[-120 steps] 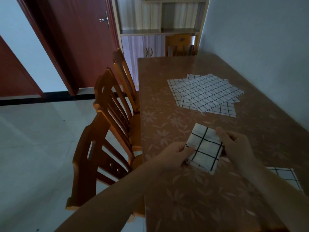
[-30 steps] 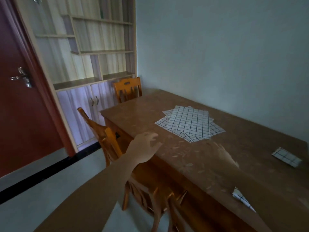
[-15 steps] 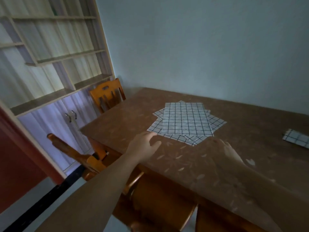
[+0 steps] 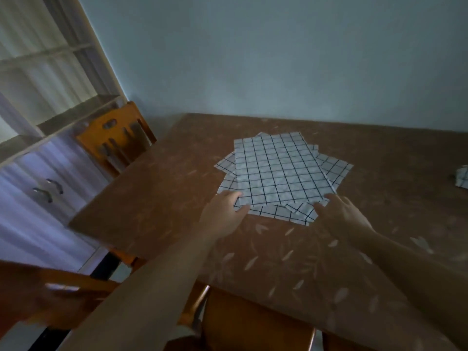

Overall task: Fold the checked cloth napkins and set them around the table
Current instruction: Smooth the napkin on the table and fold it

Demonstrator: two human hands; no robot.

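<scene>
**Reaching for the next napkin on the pile**

We are looking down at the desk (image 4: 157, 198), where a loose pile of napkins (image 4: 278, 171) is lying flat and unfolded, the sheets fanned at different angles so their corners are poking out on every side. Our left hand (image 4: 222, 214) is arriving at the near left corner of the pile with its fingers relaxed and its fingertips just touching the cloth edge; it is not pinching anything yet. Our right hand (image 4: 342, 216) is coming in at the near right corner, fingers spread and straight, lying on or just over the edge of the lower sheets. Far to the right, near the frame edge, a folded napkin (image 4: 461, 179) is sitting on its own, well apart from the pile.

We are judging that the next step is to lift the top sheet alone. The risk is coming from the way the sheets are overlapping: at the near edge the corners of the lower napkins are sticking out further than the top one, so our fingers may be catching a lower sheet, or two at once, and dragging the whole pile toward us. The desk surface is looking smooth, so the pile could be sliding rather than separating. The picture is also blurred, so exact contact is hard to tell.
</scene>
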